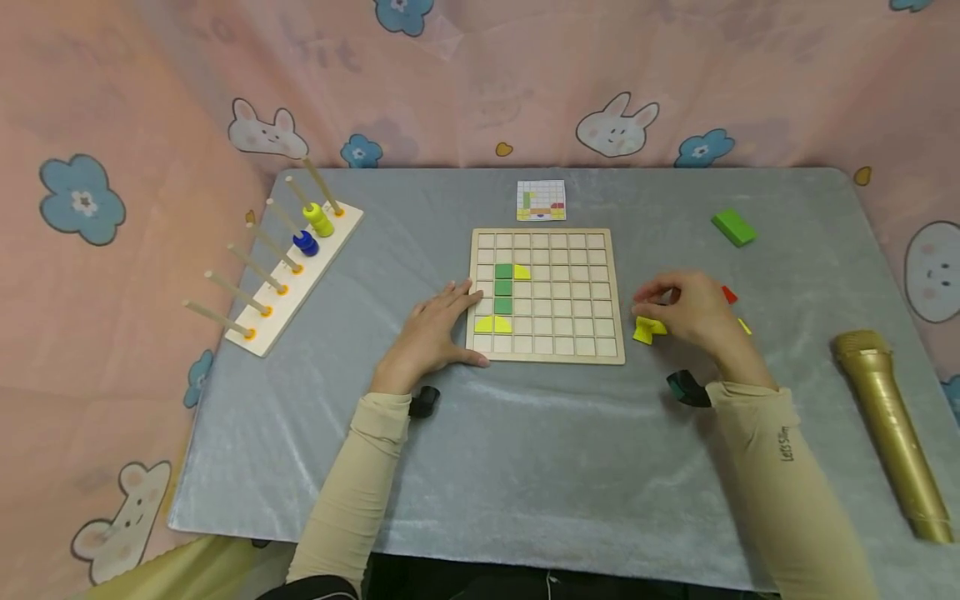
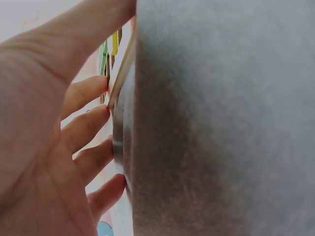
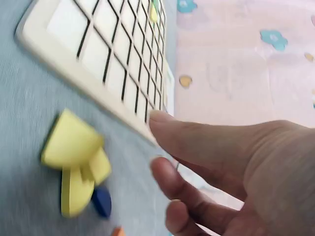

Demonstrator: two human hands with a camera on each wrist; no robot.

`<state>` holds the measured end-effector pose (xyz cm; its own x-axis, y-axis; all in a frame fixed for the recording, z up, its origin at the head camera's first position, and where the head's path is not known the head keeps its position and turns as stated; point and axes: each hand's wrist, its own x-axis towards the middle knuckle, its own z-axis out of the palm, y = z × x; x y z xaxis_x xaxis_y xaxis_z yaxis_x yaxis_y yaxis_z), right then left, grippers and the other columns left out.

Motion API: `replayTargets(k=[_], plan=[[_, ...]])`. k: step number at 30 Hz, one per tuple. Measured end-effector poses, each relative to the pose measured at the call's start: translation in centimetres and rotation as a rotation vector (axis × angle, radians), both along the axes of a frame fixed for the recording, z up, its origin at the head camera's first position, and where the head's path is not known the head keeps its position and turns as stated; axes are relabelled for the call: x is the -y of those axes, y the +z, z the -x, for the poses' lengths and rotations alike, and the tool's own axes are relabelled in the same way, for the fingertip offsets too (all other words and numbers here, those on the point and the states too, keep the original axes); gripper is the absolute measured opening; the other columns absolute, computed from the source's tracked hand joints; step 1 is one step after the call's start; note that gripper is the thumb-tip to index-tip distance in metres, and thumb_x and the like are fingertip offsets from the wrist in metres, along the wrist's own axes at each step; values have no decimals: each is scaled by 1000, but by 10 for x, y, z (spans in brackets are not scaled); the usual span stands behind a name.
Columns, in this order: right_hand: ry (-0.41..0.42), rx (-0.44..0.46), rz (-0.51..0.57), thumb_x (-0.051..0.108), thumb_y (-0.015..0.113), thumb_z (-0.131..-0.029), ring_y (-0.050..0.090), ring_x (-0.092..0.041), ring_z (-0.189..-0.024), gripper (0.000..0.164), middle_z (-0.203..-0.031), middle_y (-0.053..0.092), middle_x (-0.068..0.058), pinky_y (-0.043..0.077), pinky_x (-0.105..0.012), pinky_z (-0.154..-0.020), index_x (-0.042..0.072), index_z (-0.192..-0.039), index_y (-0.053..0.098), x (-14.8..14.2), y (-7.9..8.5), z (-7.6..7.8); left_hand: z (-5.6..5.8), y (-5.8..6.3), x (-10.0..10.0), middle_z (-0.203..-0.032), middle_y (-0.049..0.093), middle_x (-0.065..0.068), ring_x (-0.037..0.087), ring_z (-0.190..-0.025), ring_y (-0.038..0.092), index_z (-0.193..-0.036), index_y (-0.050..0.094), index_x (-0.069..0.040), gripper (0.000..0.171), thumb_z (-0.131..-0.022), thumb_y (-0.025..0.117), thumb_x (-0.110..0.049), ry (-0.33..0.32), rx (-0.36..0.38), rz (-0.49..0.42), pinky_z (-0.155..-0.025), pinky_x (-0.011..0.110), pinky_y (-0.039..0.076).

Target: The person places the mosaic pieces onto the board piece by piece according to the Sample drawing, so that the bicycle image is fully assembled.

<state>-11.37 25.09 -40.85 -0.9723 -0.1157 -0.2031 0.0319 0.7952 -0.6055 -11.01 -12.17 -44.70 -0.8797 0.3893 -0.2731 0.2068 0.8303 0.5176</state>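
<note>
A wooden grid board point(image 1: 617, 292) lies on the table, holding three green square tiles point(image 1: 503, 288) in a column. Beside the top one is a yellow quarter-round tile point(image 1: 522, 272), and lower down two more yellow tiles point(image 1: 493, 325) sit side by side. My left hand point(image 1: 427, 333) rests at the board's left edge, fingers spread. Over a small heap of yellow pieces point(image 3: 71, 140), right of the board, hovers my right hand point(image 1: 693, 308). In the right wrist view its thumb and fingertips are apart with nothing between them. A dark blue piece point(image 3: 102, 201) lies beside the heap.
A printed pattern card point(image 1: 541, 201) lies behind the board. At the left stands a peg rack point(image 1: 277, 292) with blue and yellow rings. A green block point(image 1: 734, 227), a red piece point(image 1: 729, 294) and a gold microphone point(image 1: 892, 433) are on the right.
</note>
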Motion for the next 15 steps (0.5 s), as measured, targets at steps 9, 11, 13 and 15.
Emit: replayTargets(k=[9, 11, 13, 15], plan=[[49, 83, -73, 25, 90, -87, 56, -29, -93, 35, -111, 68, -19, 44, -38, -77, 4, -112, 77, -18, -8, -7, 0, 0, 1, -179, 17, -4, 23, -167, 13, -168, 34, -23, 113, -75, 95, -47, -3, 1, -1, -132, 58, 19], [51, 54, -78, 24, 91, -85, 55, -30, -94, 36, -109, 67, -20, 43, -39, -78, 3, -110, 77, -17, -10, -9, 0, 0, 1, -179, 17, -4, 23, -167, 13, -168, 35, -23, 113, -75, 95, -47, -6, -2, -2, -132, 58, 19], [51, 38, -72, 24, 92, -84, 55, -30, -94, 35, -107, 66, -20, 43, -39, -78, 2, -107, 77, -16, -12, -11, 0, 0, 1, -179, 18, -3, 23, -167, 13, -168, 35, -22, 113, -75, 95, -46, -7, -3, -4, -132, 58, 19], [51, 36, -65, 24, 92, -84, 55, -30, -95, 34, -106, 64, -19, 43, -39, -79, 2, -105, 76, -15, -14, -12, 1, 0, 1, -179, 18, -3, 23, -167, 14, -168, 35, -22, 113, -75, 95, -46, -6, -3, -5, -132, 58, 20]])
